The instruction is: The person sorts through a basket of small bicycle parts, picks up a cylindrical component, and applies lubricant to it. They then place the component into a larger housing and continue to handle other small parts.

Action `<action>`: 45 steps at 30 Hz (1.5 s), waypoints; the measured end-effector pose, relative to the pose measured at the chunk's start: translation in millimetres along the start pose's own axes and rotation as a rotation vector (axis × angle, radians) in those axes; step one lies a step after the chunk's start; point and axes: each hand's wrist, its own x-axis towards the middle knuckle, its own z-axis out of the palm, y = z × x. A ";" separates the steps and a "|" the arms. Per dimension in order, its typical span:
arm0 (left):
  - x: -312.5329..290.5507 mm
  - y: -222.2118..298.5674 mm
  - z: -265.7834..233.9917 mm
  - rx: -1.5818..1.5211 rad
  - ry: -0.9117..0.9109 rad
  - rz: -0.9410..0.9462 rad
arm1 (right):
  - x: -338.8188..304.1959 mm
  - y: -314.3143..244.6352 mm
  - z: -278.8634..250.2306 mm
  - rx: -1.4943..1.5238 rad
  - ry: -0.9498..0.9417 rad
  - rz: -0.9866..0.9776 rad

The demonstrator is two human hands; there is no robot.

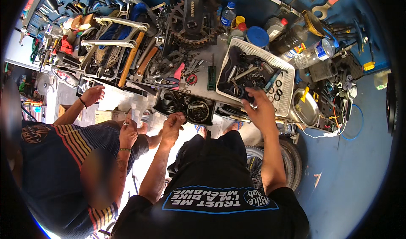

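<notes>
Overhanging white basket rim (289, 93): right hand (261, 107), left hand (172, 128) well apart

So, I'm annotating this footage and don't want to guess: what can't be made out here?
All in the head view:
Left hand: anything between its fingertips is too small to tell against the dark drawer.
Right hand: its own fingers hide whether it grips a part in the white basket.
Crankset: top cut off by the upper edge.
Bicycle wheels: partly hidden behind the right forearm.
</notes>
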 end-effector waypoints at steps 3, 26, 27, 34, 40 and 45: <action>8.0 -4.3 -3.9 0.114 -0.043 -0.015 | -5.5 -5.6 5.8 0.020 -0.043 0.029; 52.7 3.5 34.6 1.085 -0.085 0.547 | -59.3 -11.9 61.1 -0.042 -0.309 -0.157; 51.8 9.5 27.6 1.034 -0.062 0.484 | -59.9 -9.4 62.8 -0.033 -0.306 -0.150; 42.7 29.1 -20.0 1.012 0.084 0.525 | -52.3 9.0 85.0 0.003 -0.400 -0.046; 39.1 22.5 -36.3 1.164 0.117 0.490 | -41.3 17.1 156.9 0.014 -0.396 -0.073; 41.9 10.7 -27.0 1.180 0.097 0.468 | -16.0 -2.6 207.6 -0.292 -0.490 -0.077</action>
